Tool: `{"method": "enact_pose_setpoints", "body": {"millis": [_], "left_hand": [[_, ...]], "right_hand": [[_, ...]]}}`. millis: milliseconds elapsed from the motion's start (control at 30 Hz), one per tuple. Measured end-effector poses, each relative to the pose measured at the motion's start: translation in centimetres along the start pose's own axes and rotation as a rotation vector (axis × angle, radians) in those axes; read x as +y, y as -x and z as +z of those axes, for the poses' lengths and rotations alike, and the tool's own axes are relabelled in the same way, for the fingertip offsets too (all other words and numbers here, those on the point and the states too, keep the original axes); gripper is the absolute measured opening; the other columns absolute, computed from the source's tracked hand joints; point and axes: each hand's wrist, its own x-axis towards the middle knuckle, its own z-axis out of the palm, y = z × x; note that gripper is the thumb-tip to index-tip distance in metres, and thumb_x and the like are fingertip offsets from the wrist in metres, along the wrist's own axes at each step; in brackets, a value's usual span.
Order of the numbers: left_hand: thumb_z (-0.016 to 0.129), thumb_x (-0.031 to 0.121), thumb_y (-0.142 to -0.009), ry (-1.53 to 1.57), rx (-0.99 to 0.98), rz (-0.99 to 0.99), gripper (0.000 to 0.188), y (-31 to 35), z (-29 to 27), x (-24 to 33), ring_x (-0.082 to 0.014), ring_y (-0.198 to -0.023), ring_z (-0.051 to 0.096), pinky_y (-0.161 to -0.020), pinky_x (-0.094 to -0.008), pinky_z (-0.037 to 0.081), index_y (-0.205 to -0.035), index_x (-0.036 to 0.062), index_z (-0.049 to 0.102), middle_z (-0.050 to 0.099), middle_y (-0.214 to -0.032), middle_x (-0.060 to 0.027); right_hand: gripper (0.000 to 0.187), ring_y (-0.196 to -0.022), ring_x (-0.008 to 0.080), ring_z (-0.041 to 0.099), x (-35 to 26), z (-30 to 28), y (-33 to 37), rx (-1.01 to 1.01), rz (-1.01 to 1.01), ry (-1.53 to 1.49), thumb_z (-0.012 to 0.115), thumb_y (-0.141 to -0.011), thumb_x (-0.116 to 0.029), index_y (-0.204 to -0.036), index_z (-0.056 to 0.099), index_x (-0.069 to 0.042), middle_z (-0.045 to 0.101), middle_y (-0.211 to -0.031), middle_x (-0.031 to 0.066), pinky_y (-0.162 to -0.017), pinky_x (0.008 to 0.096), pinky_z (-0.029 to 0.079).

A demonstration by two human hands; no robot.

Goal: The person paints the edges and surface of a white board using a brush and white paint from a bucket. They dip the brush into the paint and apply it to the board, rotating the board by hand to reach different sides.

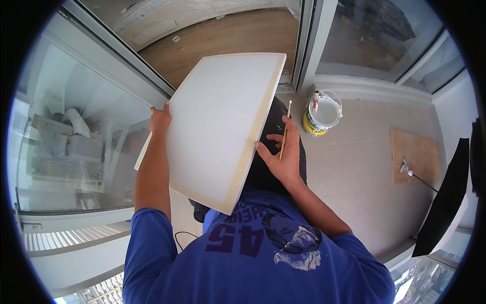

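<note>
A large white rectangular panel (217, 116), edged with cream tape-like strips, is tilted in front of my body. My left hand (161, 119) grips its left edge, with the fingers closed on the rim and partly hidden. On the other side, my right hand (287, 161) holds a thin paintbrush (283, 138) with a yellowish handle and a small whitish tip, pointing up and away from me. The right thumb is at the panel's right edge. My dark-clothed leg (276, 114) shows behind that edge.
A paint bucket (315, 125) with a yellow band and whitish contents stands on the floor at right; a red-marked brush handle (316, 99) shows at its rim. Further right are a brown board (420, 152) and a black panel (445, 202). A glass door (76, 131) flanks my left.
</note>
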Motion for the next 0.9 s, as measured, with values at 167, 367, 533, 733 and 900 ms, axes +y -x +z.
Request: {"method": "enact_pose_setpoints", "body": {"millis": [167, 367, 533, 733, 900], "left_hand": [[0.047, 0.081, -0.101, 0.032, 0.012, -0.031, 0.1, 1.8, -0.8, -0.2, -0.0445, -0.135, 0.065, -0.11, -0.0611, 0.049, -0.163, 0.0038, 0.033, 0.069, -0.142, -0.0268], [0.046, 0.081, -0.101, 0.126, 0.072, -0.033, 0.099, 6.3, -1.5, -1.0, -0.0446, -0.133, 0.066, -0.11, -0.062, 0.047, -0.163, 0.0048, 0.032, 0.071, -0.136, -0.0266], [0.035, 0.083, -0.103, 0.253, 0.074, -0.101, 0.099, 10.9, -2.3, -2.6, -0.0462, -0.135, 0.063, -0.113, -0.0608, 0.044, -0.167, 0.0071, 0.027, 0.07, -0.139, -0.0258], [0.029, 0.083, -0.105, 0.356, -0.031, -0.099, 0.098, 15.5, -4.3, -2.7, -0.0481, -0.137, 0.06, -0.116, -0.0576, 0.043, -0.169, 0.0092, 0.024, 0.068, -0.142, -0.0267], [0.031, 0.083, -0.105, 0.329, -0.01, -0.039, 0.098, 17.1, -4.1, -4.8, -0.0485, -0.138, 0.06, -0.117, -0.0587, 0.043, -0.17, 0.0093, 0.024, 0.062, -0.15, -0.0281]], "right_hand": [[0.101, -0.105, 0.028, 0.073, -0.3, -0.1, -0.7, 0.0, 0.064, -0.002, 0.093, -0.082, -0.016, -0.162, 0.033, 0.001, 0.043, -0.153, 0.0224, -0.091, 0.0401, 0.061], [0.102, -0.105, 0.0286, 0.073, 1.4, -0.5, -1.7, -0.008, 0.064, 0.068, 0.091, -0.078, -0.011, -0.162, 0.034, 0.001, 0.043, -0.158, 0.0234, -0.094, 0.0415, 0.061], [0.099, -0.104, 0.0297, 0.072, 1.0, -1.8, -2.8, -0.028, 0.023, 0.242, 0.088, -0.078, -0.009, -0.162, 0.036, -0.001, 0.044, -0.158, 0.0233, -0.093, 0.0416, 0.061], [0.095, -0.11, 0.0294, 0.073, 3.4, -3.0, -6.2, -0.045, 0.065, 0.172, 0.09, -0.08, -0.007, -0.161, 0.04, 0.001, 0.048, -0.159, 0.0224, -0.092, 0.04, 0.062], [0.094, -0.105, 0.0279, 0.074, 4.5, -2.8, -7.4, -0.036, 0.208, 0.08, 0.091, -0.079, -0.014, -0.158, 0.044, 0.004, 0.05, -0.152, 0.022, -0.093, 0.0388, 0.06]]}}
